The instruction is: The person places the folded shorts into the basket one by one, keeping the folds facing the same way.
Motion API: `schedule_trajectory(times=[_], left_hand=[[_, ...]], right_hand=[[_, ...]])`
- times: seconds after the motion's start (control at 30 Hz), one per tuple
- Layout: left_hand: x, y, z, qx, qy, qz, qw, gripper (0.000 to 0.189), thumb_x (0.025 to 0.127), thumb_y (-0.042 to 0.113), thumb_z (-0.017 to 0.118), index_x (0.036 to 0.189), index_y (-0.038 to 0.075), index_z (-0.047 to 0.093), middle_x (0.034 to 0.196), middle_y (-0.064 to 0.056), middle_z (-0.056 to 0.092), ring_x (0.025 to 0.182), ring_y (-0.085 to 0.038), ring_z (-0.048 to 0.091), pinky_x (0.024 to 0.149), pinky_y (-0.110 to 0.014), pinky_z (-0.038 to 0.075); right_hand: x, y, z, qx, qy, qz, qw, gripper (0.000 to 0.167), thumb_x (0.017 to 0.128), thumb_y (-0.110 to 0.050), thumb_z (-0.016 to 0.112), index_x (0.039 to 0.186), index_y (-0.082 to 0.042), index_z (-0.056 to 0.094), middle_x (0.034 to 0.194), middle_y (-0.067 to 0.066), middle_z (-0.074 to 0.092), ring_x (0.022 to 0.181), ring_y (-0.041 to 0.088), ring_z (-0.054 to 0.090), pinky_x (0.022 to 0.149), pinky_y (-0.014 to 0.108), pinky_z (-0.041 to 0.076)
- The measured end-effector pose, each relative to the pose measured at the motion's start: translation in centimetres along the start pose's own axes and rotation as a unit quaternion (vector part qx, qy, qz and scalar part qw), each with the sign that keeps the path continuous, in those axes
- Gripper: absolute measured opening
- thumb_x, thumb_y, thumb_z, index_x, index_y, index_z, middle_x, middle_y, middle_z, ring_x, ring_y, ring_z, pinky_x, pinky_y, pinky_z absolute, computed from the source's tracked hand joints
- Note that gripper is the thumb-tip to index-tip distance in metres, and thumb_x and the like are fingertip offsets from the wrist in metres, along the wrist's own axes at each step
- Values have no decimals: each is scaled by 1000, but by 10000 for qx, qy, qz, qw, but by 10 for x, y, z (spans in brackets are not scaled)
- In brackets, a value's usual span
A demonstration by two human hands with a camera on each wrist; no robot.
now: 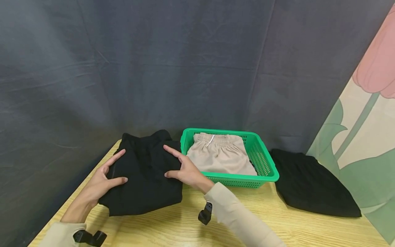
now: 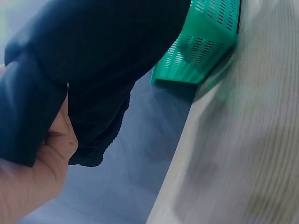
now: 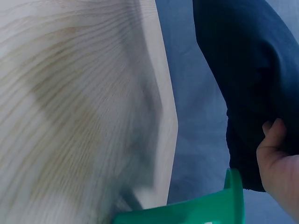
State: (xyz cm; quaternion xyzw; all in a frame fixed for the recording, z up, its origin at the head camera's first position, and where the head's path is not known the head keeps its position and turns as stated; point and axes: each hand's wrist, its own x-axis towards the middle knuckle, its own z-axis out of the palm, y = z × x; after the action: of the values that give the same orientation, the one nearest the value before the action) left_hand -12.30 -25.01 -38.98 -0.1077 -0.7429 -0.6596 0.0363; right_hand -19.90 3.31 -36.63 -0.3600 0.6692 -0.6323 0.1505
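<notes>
A pair of black shorts [image 1: 143, 187] is held up above the left part of the table, its waistband away from me. My left hand [image 1: 100, 181] grips the left side, with thumb and index finger spread on top and the other fingers hidden beneath. On the opposite side my right hand [image 1: 189, 170] holds the shorts the same way. The left wrist view shows the cloth [image 2: 103, 51] draping over the left hand [image 2: 49, 163], clear of the table. In the right wrist view, the right hand [image 3: 280, 161] is at the side of the cloth [image 3: 252, 74].
Right of the held shorts stands a green basket [image 1: 268, 178] with beige drawstring shorts [image 1: 222, 156] lying in it. Another black garment [image 1: 311, 187] lies on the wooden table [image 1: 247, 209] farther right. A grey curtain [image 1: 191, 68] hangs behind, beside a flower-patterned panel [image 1: 364, 154].
</notes>
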Motion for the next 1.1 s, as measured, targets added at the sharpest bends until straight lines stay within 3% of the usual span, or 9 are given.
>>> schedule_trajectory(times=[0.6, 1.1], left_hand=[[13, 18, 17, -285, -347, 296, 9986, 88, 85, -6, 66, 155, 27, 26, 129, -10, 50, 95, -24, 65, 74, -37, 55], [27, 22, 35, -300, -492, 507, 9971, 88, 85, -6, 65, 155, 28, 26, 145, -14, 35, 101, -21, 63, 80, -33, 53]], right_hand=[[-17, -20, -23, 141, 45, -108, 9998, 88, 80, 15, 63, 153, -25, 33, 144, 6, 46, 123, 24, 52, 97, 38, 44], [-34, -34, -42, -58, 297, 203, 9993, 86, 84, 11, 64, 151, -32, 34, 143, 5, 47, 124, 23, 52, 97, 38, 45]])
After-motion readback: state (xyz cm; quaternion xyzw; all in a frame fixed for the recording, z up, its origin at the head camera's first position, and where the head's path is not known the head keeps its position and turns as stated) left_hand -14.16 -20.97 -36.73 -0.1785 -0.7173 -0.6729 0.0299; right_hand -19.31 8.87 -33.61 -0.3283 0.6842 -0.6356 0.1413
